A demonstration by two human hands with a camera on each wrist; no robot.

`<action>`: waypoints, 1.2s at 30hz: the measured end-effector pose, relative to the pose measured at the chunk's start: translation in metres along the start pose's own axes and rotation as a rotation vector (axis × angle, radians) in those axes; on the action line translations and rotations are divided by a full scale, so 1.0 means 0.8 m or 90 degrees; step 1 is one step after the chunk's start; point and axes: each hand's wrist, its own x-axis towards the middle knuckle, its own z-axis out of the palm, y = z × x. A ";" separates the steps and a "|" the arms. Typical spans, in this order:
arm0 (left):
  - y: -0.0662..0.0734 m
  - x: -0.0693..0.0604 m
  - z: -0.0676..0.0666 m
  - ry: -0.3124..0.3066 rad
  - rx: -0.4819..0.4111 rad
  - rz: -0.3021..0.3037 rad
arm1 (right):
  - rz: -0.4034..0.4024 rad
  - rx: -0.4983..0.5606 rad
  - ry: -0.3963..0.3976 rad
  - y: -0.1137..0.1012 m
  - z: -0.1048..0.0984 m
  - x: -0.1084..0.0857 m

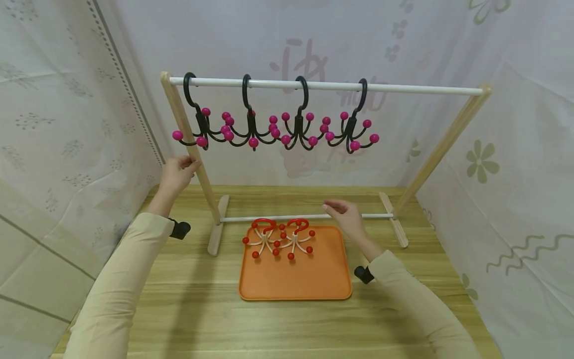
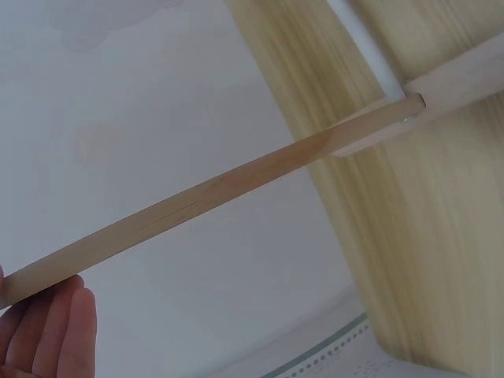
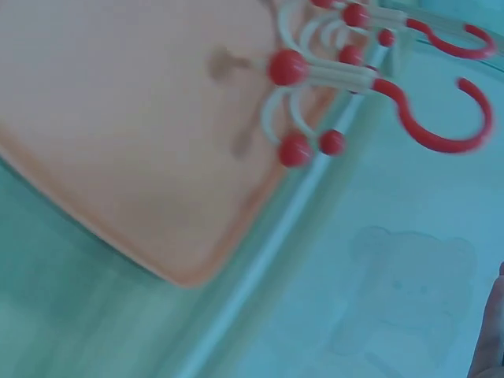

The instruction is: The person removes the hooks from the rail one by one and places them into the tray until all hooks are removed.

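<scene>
My left hand (image 1: 177,174) holds the rack's left wooden post (image 1: 204,177); in the left wrist view, fingers (image 2: 75,331) lie along the lower side of the post (image 2: 197,197). My right hand (image 1: 347,219) hovers empty near the back right corner of the orange tray (image 1: 296,279), its fingers loosely extended. Two cream hangers with red balls and red hooks, the left one (image 1: 264,238) beside the right one (image 1: 294,239), stand at the back of the tray. Several black hangers with pink balls, such as the rightmost (image 1: 351,127), hang from the white top rail (image 1: 421,89).
The rack's right post (image 1: 441,149) slopes down to a wooden foot (image 1: 394,222). A white lower bar (image 1: 237,219) runs behind the tray on the wooden table (image 1: 296,329). Patterned white cloth (image 1: 506,124) surrounds the table at the back and sides.
</scene>
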 end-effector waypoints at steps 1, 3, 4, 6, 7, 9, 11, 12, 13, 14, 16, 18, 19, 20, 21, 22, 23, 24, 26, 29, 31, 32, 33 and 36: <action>0.000 0.000 0.000 0.001 0.003 0.000 | 0.002 0.001 0.001 -0.008 -0.004 0.002; 0.000 0.000 0.000 0.002 0.006 -0.001 | -0.004 0.001 0.001 -0.026 -0.012 0.003; 0.000 0.000 0.000 0.003 0.009 -0.001 | -0.005 0.001 0.004 -0.036 -0.015 0.003; 0.000 0.000 0.000 0.005 0.013 0.000 | -0.014 0.002 0.009 -0.054 -0.021 0.002; 0.000 0.000 0.000 0.006 0.014 0.000 | -0.015 -0.002 0.014 -0.064 -0.023 0.002; 0.001 0.000 0.000 0.008 0.014 0.001 | -0.019 -0.013 0.024 -0.081 -0.027 0.001; 0.001 0.000 0.000 0.009 0.015 0.002 | -0.022 -0.009 0.034 -0.095 -0.032 0.001; 0.001 0.000 0.000 0.009 0.014 0.001 | -0.021 -0.007 0.042 -0.101 -0.035 0.002; 0.001 0.000 0.000 0.009 0.014 0.002 | -0.022 -0.005 0.050 -0.107 -0.037 0.003; 0.001 0.000 0.000 0.010 0.013 0.003 | -0.026 -0.005 0.058 -0.113 -0.040 0.004; 0.001 0.000 0.000 0.011 0.012 0.001 | -0.035 0.003 0.074 -0.123 -0.045 0.007; 0.001 -0.001 0.000 0.012 0.011 0.000 | -0.045 0.019 0.089 -0.133 -0.049 0.012; 0.000 -0.001 -0.001 0.013 0.012 -0.001 | -0.051 0.028 0.097 -0.135 -0.052 0.015; 0.001 -0.001 -0.001 0.014 0.013 -0.001 | -0.060 0.036 0.107 -0.137 -0.055 0.018; 0.001 -0.001 -0.001 0.014 0.014 -0.001 | -0.068 0.050 0.115 -0.138 -0.058 0.021; 0.001 -0.001 -0.001 0.015 0.015 0.000 | -0.077 0.057 0.125 -0.140 -0.062 0.024; 0.001 -0.001 -0.001 0.016 0.016 0.002 | -0.083 0.063 0.137 -0.141 -0.065 0.027; 0.001 -0.001 -0.001 0.016 0.016 0.002 | -0.090 0.065 0.151 -0.143 -0.068 0.031; 0.001 -0.001 0.000 0.019 0.017 0.006 | -0.102 0.079 0.172 -0.156 -0.073 0.034; 0.001 0.000 0.001 0.021 0.017 0.007 | -0.116 0.091 0.205 -0.170 -0.081 0.042; 0.001 0.000 0.001 0.020 0.016 0.007 | -0.122 0.095 0.226 -0.177 -0.086 0.048; 0.001 0.000 0.001 0.019 0.015 0.005 | -0.122 0.091 0.234 -0.177 -0.090 0.052; 0.001 0.000 0.001 0.018 0.014 0.005 | -0.123 0.080 0.243 -0.176 -0.093 0.056; 0.001 0.000 0.001 0.015 0.012 0.003 | -0.115 0.047 0.256 -0.180 -0.098 0.063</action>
